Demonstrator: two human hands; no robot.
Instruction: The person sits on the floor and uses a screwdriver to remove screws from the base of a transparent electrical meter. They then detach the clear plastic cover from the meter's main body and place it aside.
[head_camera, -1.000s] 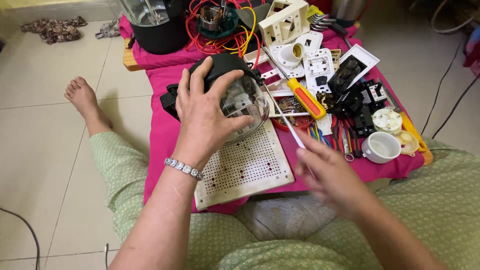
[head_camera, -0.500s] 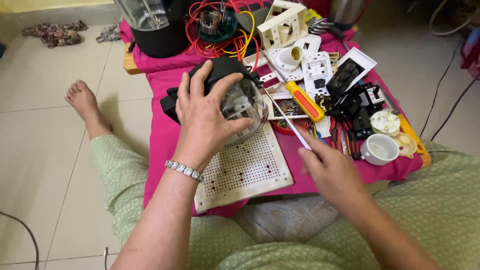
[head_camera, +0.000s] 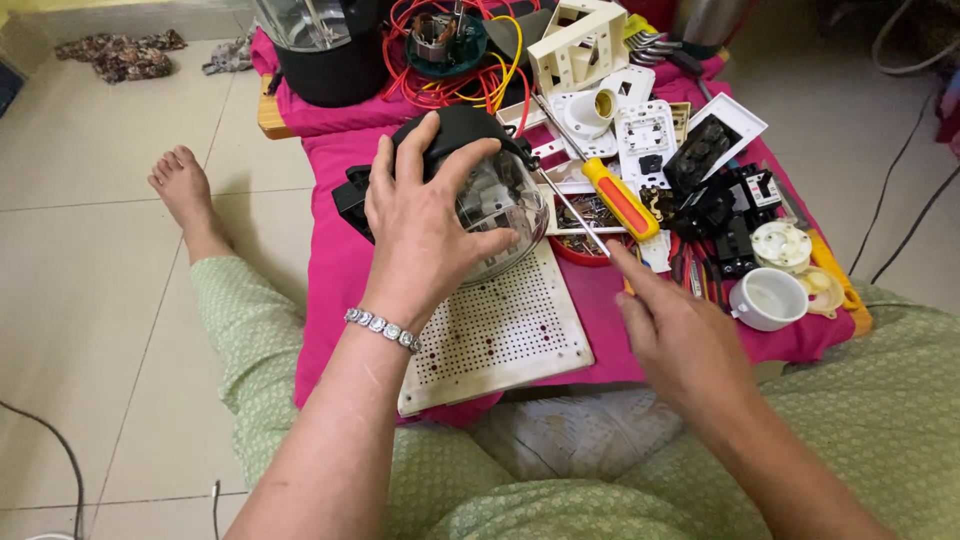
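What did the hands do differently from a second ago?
The right hand moved up and forward, its pointing finger now close to the thin screwdriver shaft by the red dish. The left hand stayed clamped over the domed appliance on the white perforated board. The orange-handled screwdriver and white cup did not move.

Pale glossy floor tiles (head_camera: 120, 300) with thin grout lines fill the left side under even, soft light. A crumpled patterned rag (head_camera: 125, 55) lies near the far wall, and dark cables (head_camera: 905, 170) trail across the right.
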